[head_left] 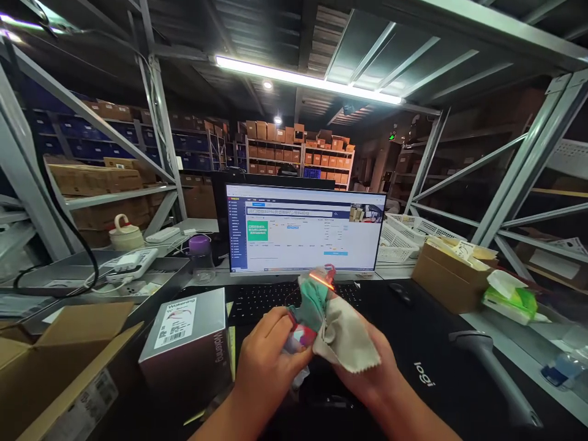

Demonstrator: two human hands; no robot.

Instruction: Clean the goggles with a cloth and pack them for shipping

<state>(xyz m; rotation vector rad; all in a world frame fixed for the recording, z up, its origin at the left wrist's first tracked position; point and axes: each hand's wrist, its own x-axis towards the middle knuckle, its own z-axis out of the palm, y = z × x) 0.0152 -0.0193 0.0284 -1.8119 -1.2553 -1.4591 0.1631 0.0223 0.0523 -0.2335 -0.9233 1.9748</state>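
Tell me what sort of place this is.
Most likely a warehouse packing station: steel shelving loaded with cardboard cartons fills the room, and the desk holds a handheld barcode scanner and a box with a barcode label.

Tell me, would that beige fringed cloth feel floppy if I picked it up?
Probably very floppy: the cloth bunches in folds against the right hand. It looks thin, so likely light for its size. Its frayed edge hangs loose, so it might slide about.
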